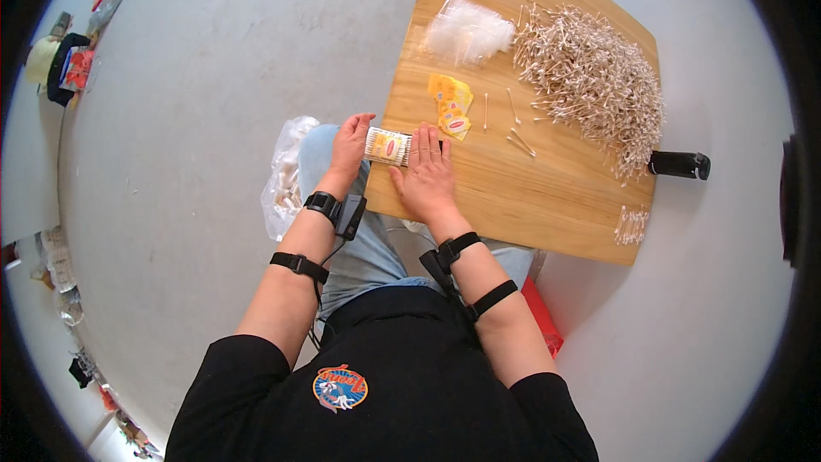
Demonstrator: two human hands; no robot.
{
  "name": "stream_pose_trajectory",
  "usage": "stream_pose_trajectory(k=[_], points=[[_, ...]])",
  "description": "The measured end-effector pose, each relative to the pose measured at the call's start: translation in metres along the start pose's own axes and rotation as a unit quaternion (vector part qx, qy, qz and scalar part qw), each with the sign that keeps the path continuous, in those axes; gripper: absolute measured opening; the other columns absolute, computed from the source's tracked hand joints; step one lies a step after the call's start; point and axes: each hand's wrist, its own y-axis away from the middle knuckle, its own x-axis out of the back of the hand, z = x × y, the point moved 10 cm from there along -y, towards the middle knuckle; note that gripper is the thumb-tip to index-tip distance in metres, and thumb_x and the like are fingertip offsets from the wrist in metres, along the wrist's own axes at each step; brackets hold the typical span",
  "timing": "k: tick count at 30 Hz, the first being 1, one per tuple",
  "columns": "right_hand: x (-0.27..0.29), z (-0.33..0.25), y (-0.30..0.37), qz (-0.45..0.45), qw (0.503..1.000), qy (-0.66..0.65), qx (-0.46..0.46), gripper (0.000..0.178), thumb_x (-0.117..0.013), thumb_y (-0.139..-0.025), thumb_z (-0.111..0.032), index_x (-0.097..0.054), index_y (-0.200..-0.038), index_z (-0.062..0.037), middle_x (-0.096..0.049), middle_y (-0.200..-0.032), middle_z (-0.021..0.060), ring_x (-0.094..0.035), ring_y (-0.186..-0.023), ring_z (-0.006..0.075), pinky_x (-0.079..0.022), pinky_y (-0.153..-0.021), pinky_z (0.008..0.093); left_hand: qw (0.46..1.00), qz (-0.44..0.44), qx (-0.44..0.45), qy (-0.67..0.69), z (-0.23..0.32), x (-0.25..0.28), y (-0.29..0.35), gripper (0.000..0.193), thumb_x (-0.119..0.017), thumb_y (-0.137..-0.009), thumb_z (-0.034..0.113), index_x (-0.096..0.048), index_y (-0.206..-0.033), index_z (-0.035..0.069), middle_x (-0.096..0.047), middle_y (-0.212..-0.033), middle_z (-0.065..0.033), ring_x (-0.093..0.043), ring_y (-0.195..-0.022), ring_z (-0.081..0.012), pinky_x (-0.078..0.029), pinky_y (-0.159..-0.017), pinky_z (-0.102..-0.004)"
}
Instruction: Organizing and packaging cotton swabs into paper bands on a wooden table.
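Observation:
A flat pack of cotton swabs (387, 147) with a yellow and white label lies at the table's left edge, its swabs side by side. My left hand (348, 147) is closed at the pack's left end, the fingers partly hidden. Across its right end my right hand (424, 173) lies flat with the fingers stretched out, covering that end. Just beyond are several yellow printed cards (451, 101), fanned and overlapping. A few loose cotton swabs (521, 142) rest to the right of the cards.
A big heap of cotton swabs (594, 77) covers the wooden table's (513, 197) far right. Clear plastic bags (469, 30) lie beside it. A black cylinder (680, 164) juts past the right edge; a small swab group (631, 226) lies near the corner. A plastic bag (284, 176) hangs by my left leg.

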Motion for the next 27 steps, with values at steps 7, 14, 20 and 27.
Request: stream_pose_trajectory(k=[7, 14, 20, 27], points=[[0.004, -0.004, -0.001, 0.025, 0.998, -0.031, 0.040, 0.084, -0.049, -0.093, -0.052, -0.027, -0.149, 0.0067, -0.021, -0.159, 0.0202, -0.014, -0.150, 0.0307, -0.006, -0.121, 0.0481, 0.999, 0.016, -0.024, -0.041, 0.001, 0.008, -0.002, 0.038, -0.056, -0.100, 0.038, -0.064, -0.110, 0.001, -0.062, -0.086, 0.0014, -0.052, -0.075, -0.0054, -0.046, -0.067, -0.0222], [0.006, -0.006, 0.006, 0.015, 1.000, 0.000, 0.001, 0.086, -0.049, -0.093, -0.052, -0.025, -0.149, 0.0077, -0.021, -0.159, 0.0215, -0.014, -0.150, 0.0314, -0.006, -0.121, 0.0485, 0.999, 0.022, -0.025, -0.034, -0.001, 0.004, -0.001, 0.037, -0.057, -0.100, 0.037, -0.063, -0.107, 0.001, -0.062, -0.087, 0.0008, -0.052, -0.078, -0.0066, -0.046, -0.070, -0.0221], [0.004, -0.010, 0.004, 0.007, 1.000, -0.012, 0.002, 0.089, -0.052, -0.091, -0.052, -0.025, -0.147, 0.0115, -0.019, -0.158, 0.0257, -0.013, -0.149, 0.0350, -0.006, -0.121, 0.0483, 0.998, 0.019, -0.038, -0.051, -0.002, 0.006, -0.003, 0.036, -0.056, -0.101, 0.037, -0.063, -0.107, 0.002, -0.061, -0.088, 0.0013, -0.052, -0.080, -0.0068, -0.045, -0.072, -0.0233], [0.003, -0.002, -0.001, 0.014, 1.000, -0.015, 0.018, 0.089, -0.051, -0.092, -0.053, -0.024, -0.149, 0.0099, -0.019, -0.159, 0.0242, -0.012, -0.150, 0.0338, -0.005, -0.121, 0.0491, 1.000, 0.016, -0.018, -0.003, -0.002, 0.007, -0.002, 0.036, -0.055, -0.101, 0.037, -0.061, -0.111, 0.002, -0.062, -0.089, 0.0014, -0.052, -0.080, -0.0067, -0.045, -0.071, -0.0230]])
